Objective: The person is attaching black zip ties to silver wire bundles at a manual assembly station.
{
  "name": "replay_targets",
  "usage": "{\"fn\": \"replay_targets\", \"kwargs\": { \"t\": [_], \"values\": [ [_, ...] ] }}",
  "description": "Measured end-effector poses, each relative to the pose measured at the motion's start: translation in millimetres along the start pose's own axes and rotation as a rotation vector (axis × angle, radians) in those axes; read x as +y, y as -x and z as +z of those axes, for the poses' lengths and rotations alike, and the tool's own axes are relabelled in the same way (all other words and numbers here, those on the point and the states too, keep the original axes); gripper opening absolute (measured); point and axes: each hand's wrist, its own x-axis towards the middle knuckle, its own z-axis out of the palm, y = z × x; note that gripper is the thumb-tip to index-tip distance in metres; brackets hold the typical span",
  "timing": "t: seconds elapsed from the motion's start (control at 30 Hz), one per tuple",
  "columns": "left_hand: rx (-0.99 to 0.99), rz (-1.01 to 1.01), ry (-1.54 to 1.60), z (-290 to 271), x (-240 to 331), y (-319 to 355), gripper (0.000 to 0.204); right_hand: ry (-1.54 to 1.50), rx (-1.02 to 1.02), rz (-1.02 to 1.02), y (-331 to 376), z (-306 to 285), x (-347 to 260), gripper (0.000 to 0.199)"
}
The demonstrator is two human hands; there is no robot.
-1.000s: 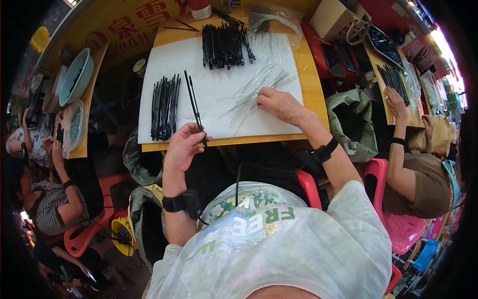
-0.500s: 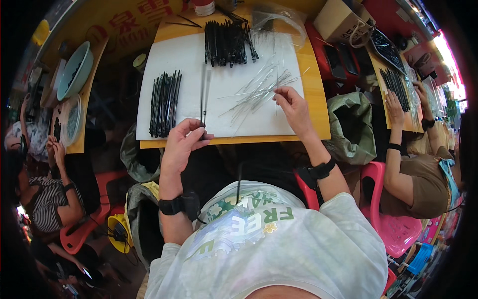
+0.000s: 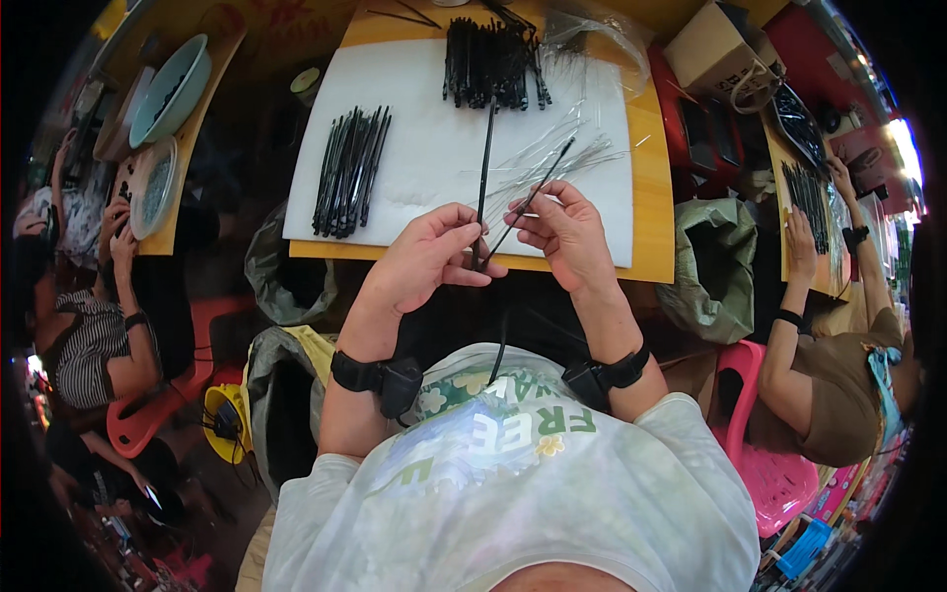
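Observation:
My left hand (image 3: 434, 252) is closed on a thin black stick (image 3: 485, 168) that stands nearly upright over the white sheet (image 3: 404, 74). Beside it, my right hand (image 3: 567, 232) pinches a second black stick (image 3: 546, 180), which leans up to the right. The lower ends of both sticks come together by my left fingertips. Just beyond my right hand lies a loose spread of thin clear strands (image 3: 582, 158). A row of black sticks (image 3: 350, 173) rests at the left of the sheet. Another thick bundle of black sticks (image 3: 488, 64) lies at its far side.
A clear plastic bag (image 3: 602, 44) lies at the far right of the yellow table (image 3: 653, 217). Open sacks, one green (image 3: 715, 266), stand on both sides below it. A co-worker (image 3: 838, 385) handles black sticks at the right; another (image 3: 99, 345) works at the left.
My right hand has moved from the clear strands toward my left hand and now holds one black stick. Earlier, two sticks stood in my left hand. The view has shifted.

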Motion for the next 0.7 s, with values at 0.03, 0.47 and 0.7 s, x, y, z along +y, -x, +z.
{"fn": "replay_targets", "kwargs": {
  "t": [0.03,0.47,0.7],
  "values": [
    [0.009,-0.001,0.005,-1.9,-0.3,1.0,0.014,0.005,-0.039,0.019,0.9,0.9,1.4,0.01],
    [-0.003,0.047,0.146,-8.3,-3.3,11.5,0.014,0.064,-0.055,0.09,5.4,13.7,7.6,0.007],
    [-0.019,0.055,0.139,-7.1,-2.8,12.4,0.014,0.06,-0.079,0.096,6.3,14.2,6.9,0.007]
  ]
}}
